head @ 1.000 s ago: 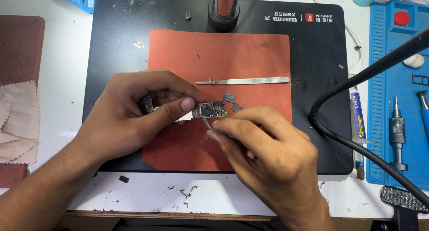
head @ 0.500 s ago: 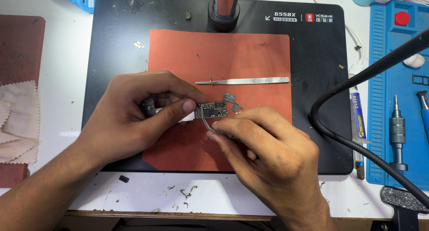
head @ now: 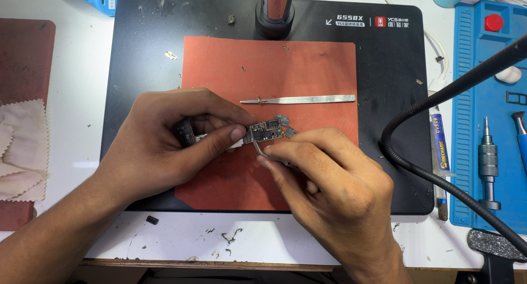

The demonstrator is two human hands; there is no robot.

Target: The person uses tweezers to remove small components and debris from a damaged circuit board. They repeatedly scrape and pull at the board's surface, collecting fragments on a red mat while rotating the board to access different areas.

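Landmark: red mat [head: 307,70], lying on a black work pad [head: 137,53] on the white surface [head: 77,86].
Left hand [head: 164,146]: over the mat's left edge, fingers curled closed, thumb and forefinger pinching the left end of a small circuit board [head: 267,131]; a dark part is tucked under the fingers, too hidden to identify.
Circuit board: held just above the mat's middle, lying roughly flat, small grey metal pieces at its right end.
Right hand [head: 329,190]: over the mat's lower right part, fingers closed around thin metal tweezers [head: 263,151]; the tips meet the board's lower edge.
Flat metal strip [head: 299,99]: lies on the mat, just above the board, apart from both hands.
Black post [head: 276,12]: stands on the pad beyond the mat's top edge.
Black flexible arm [head: 439,105]: curves across the pad right of the mat.
Blue tray [head: 488,113]: well right of the mat, holding a grey screwdriver [head: 487,163].
Pale cloth [head: 22,149]: well left of the mat.
Debris: small scraps on the surface below the mat.
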